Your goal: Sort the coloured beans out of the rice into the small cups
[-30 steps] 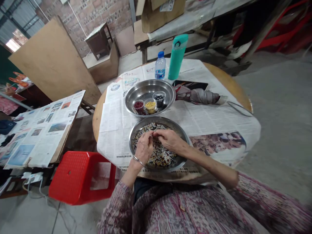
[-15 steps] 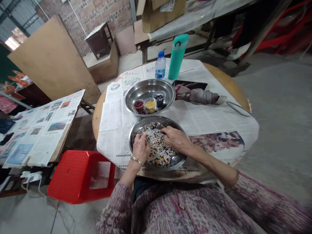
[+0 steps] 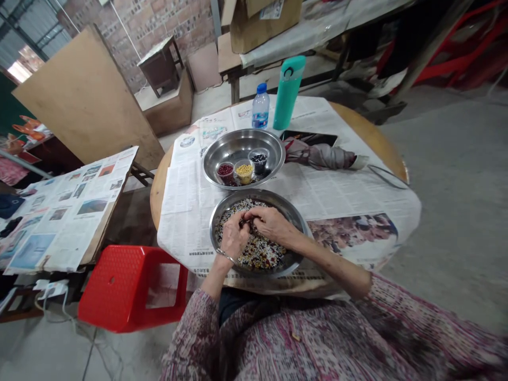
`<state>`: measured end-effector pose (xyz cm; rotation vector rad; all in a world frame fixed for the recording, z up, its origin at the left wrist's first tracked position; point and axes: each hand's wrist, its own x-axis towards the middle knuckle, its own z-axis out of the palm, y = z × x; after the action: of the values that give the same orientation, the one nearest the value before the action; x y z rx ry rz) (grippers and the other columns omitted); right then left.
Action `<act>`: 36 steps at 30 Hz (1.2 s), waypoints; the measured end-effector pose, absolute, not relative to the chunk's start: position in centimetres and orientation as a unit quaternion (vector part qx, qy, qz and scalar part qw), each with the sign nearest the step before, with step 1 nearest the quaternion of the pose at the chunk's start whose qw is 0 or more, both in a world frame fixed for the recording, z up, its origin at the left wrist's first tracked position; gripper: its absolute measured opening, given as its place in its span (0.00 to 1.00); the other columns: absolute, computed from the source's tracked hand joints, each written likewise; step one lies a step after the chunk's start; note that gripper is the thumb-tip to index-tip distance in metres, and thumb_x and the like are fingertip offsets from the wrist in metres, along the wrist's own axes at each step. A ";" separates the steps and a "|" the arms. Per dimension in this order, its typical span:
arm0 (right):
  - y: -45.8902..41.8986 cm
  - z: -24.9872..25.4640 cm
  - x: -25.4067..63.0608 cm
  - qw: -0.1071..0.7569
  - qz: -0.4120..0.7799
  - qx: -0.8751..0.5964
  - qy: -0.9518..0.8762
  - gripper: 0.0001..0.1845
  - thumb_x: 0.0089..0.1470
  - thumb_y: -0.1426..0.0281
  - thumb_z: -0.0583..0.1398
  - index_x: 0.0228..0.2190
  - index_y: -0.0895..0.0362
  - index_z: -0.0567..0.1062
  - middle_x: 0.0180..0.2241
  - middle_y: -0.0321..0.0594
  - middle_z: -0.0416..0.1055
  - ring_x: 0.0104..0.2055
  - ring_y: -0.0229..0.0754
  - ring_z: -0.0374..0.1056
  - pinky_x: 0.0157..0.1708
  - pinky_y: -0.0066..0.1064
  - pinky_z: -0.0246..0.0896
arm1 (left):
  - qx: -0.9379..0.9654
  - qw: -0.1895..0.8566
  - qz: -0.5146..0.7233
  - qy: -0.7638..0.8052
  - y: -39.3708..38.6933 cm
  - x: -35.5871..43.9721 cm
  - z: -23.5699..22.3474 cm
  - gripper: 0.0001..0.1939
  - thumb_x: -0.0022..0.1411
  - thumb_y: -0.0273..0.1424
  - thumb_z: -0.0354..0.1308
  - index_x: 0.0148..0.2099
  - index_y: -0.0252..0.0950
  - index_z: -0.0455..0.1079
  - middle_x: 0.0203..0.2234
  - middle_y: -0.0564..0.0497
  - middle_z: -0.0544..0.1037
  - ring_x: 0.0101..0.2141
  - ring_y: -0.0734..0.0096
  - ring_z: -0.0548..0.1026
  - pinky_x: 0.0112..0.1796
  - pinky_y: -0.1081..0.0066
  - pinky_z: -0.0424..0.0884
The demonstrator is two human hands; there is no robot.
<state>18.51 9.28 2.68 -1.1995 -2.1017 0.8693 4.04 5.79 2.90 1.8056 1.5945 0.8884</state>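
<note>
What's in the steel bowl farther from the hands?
The steel bowl holds small cups of red beans, yellow grains and black beans; the bowl's floor beneath the cups is hidden.

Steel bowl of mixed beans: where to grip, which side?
Grip the steel bowl by its left rim, coming from the person's left: that flared lip is bare, over newspaper. The left hand and right hand lie inside, and the right forearm crosses the right rim.

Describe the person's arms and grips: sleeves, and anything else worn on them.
The left grip and right grip are bare, with no gloves. The long sleeves are a mottled pink, plum and white pattern, ending on the forearms. A thin silvery bracelet circles the left wrist.
</note>
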 end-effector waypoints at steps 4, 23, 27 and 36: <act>9.2 2.8 18.6 0.353 0.330 -0.412 -0.772 0.19 0.50 0.79 0.51 0.35 0.57 0.79 0.36 0.41 0.78 0.39 0.41 0.72 0.45 0.32 0.66 | 0.676 0.277 0.368 0.576 5.4 3.6 3.1 0.19 0.58 0.18 0.52 0.50 0.34 0.72 0.45 0.46 0.79 0.46 0.64 0.77 0.51 0.63 0.73; 11.6 1.1 17.3 0.131 0.187 -0.456 -0.860 0.20 0.54 0.82 0.51 0.42 0.60 0.78 0.44 0.47 0.74 0.48 0.44 0.65 0.51 0.31 0.58 | 0.699 0.144 0.253 0.654 6.2 3.0 0.4 0.19 0.60 0.18 0.49 0.51 0.34 0.71 0.48 0.41 0.72 0.49 0.58 0.69 0.53 0.58 0.68; 11.4 1.2 17.8 0.108 0.213 -0.472 -0.849 0.18 0.53 0.80 0.52 0.38 0.57 0.79 0.39 0.44 0.77 0.43 0.42 0.70 0.43 0.28 0.60 | 0.720 0.170 0.235 0.631 6.1 3.3 0.5 0.16 0.62 0.18 0.47 0.47 0.34 0.72 0.41 0.43 0.73 0.45 0.61 0.72 0.52 0.59 0.69; 10.6 1.7 18.7 0.110 0.256 -0.489 -0.827 0.21 0.53 0.79 0.52 0.41 0.54 0.79 0.41 0.41 0.79 0.44 0.43 0.73 0.43 0.29 0.62 | 0.720 0.183 0.259 0.618 5.1 3.3 0.3 0.16 0.64 0.20 0.48 0.51 0.36 0.70 0.42 0.44 0.75 0.48 0.62 0.72 0.53 0.59 0.69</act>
<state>18.72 10.55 1.75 -1.4366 -2.4288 0.7521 3.30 5.06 0.28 2.0307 1.7434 0.7312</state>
